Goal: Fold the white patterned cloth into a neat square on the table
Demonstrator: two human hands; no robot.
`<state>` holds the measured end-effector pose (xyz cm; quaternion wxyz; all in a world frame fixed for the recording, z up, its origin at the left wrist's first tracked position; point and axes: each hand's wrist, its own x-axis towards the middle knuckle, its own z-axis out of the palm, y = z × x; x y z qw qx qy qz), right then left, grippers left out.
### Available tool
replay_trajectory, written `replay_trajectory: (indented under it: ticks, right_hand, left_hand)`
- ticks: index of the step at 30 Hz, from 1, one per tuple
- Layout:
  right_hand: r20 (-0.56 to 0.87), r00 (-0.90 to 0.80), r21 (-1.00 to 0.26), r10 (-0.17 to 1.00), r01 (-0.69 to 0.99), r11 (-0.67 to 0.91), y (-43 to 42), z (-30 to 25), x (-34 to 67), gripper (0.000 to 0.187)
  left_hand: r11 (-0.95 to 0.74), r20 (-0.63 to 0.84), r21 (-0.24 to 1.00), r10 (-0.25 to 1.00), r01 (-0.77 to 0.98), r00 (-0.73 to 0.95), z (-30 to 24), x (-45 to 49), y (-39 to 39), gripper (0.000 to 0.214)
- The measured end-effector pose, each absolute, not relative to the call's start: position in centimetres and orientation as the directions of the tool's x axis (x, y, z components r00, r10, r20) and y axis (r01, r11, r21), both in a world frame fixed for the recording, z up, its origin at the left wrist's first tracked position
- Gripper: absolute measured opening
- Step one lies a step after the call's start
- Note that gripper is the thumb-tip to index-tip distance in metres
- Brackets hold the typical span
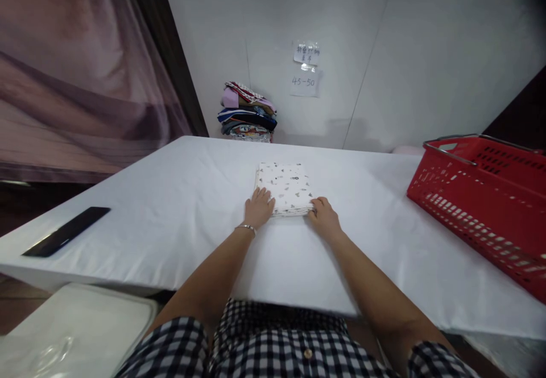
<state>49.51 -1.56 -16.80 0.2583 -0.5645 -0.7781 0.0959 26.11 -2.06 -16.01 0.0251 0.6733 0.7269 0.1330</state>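
The folded cloth (pixel 285 186), white with a scattered grey print, lies on the table (pixel 170 213) at the centre of the frame, its layers showing along the near edge. The step in hand looks like squaring or smoothing that stack of layers; the next move would call for keeping the edges together (they look a little loose at the near side). The left hand (pixel 259 206) rests on the near left corner, fingers slightly spread, not gripping. The right hand (pixel 325 217) seems to pinch the near right corner between thumb and fingertips, though the thumb is partly hidden. Farther out, a red basket (pixel 443 176) stands at the right of the frame, a dark flat object (pixel 68 232) lies at the left, and a pile of clothes (pixel 248 119) sits upper centre-left.
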Motion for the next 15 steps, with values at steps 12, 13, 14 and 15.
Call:
replay_trajectory:
  ticks: [12,13,14,15]
  right_hand:
    - [0.215,-0.16,-0.347,0.963,0.909,0.229,-1.38,-16.71,49.92,0.025]
    - [0.197,-0.161,-0.329,0.967,0.919,0.219,-1.41,-16.72,49.85,0.025]
    - [0.189,-0.161,-0.316,0.969,0.924,0.216,-1.44,-16.76,49.8,0.026]
    - [0.189,-0.164,-0.31,0.968,0.926,0.217,-1.48,-16.82,49.77,0.027]
  left_hand:
    - [0.059,0.13,0.254,0.987,0.965,-0.095,-15.65,26.11,-2.23,0.044]
    - [0.055,0.135,0.253,0.987,0.966,-0.092,-15.69,26.11,-2.23,0.044]
    - [0.051,0.141,0.253,0.986,0.966,-0.089,-15.76,26.1,-2.22,0.045]
    - [0.049,0.145,0.253,0.985,0.966,-0.088,-15.83,26.09,-2.21,0.045]
